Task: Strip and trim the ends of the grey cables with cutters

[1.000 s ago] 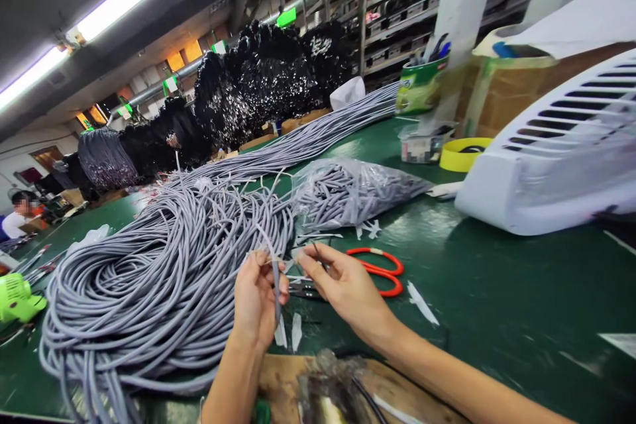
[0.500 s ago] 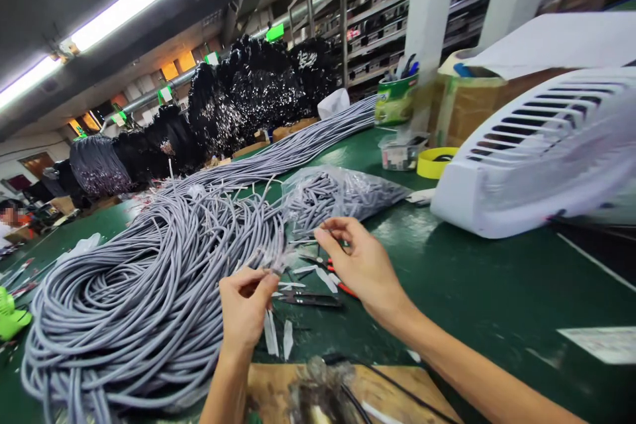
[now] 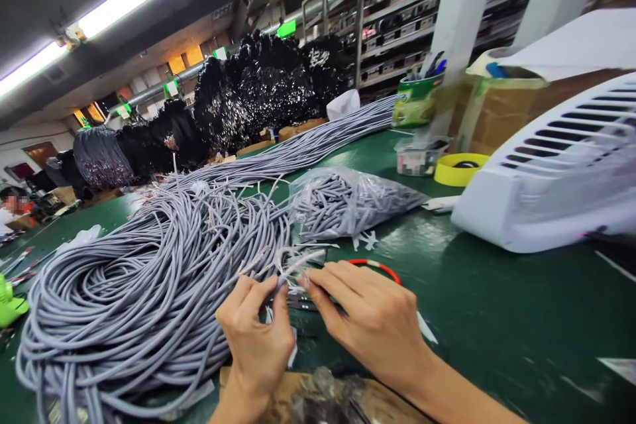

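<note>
My left hand pinches the end of a grey cable between thumb and forefinger. Pale inner strands fan out from that end. Close beside it, my right hand is closed, thumb and forefinger pinched on thin whitish strands at the cable's tip; the exact grip is partly hidden. A large coiled bundle of grey cables lies left of both hands. Dark snips are on the table behind the fingers, mostly covered. Red-handled pliers show just past my right hand.
A clear bag of short grey pieces lies beyond my hands. Right of it are yellow tape, a small plastic box, a green can and a white vented housing. White scraps dot the green table. A person is far left.
My right hand has moved down and left to the cable end beside my left hand. The pale strands now stand out spread apart. The view has shifted slightly.
</note>
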Action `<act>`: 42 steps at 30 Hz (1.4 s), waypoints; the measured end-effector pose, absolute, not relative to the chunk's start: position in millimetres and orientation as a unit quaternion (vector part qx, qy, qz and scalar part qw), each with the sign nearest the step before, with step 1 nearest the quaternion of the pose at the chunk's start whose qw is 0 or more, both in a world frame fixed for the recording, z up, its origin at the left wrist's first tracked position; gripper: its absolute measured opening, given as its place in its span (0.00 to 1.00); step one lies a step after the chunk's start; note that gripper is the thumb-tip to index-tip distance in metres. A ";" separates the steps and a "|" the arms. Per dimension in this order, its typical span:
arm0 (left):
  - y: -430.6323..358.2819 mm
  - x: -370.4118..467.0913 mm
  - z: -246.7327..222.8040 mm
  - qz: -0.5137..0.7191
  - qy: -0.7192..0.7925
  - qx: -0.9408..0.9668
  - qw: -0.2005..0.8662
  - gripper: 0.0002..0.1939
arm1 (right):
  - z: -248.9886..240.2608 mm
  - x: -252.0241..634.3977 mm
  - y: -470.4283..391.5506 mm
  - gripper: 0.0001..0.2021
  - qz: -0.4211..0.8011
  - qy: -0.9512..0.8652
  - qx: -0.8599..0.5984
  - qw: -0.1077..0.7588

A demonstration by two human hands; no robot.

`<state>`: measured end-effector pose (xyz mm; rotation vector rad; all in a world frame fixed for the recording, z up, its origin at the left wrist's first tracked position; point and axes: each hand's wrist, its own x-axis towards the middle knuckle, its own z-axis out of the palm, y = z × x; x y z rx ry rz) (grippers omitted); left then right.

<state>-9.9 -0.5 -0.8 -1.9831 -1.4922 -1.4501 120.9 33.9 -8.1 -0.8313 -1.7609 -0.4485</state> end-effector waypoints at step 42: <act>4.7 -2.8 3.6 -0.466 -0.378 -0.592 -0.539 0.16 | -3.6 121.0 39.8 0.16 0.368 -0.520 -0.366 0.678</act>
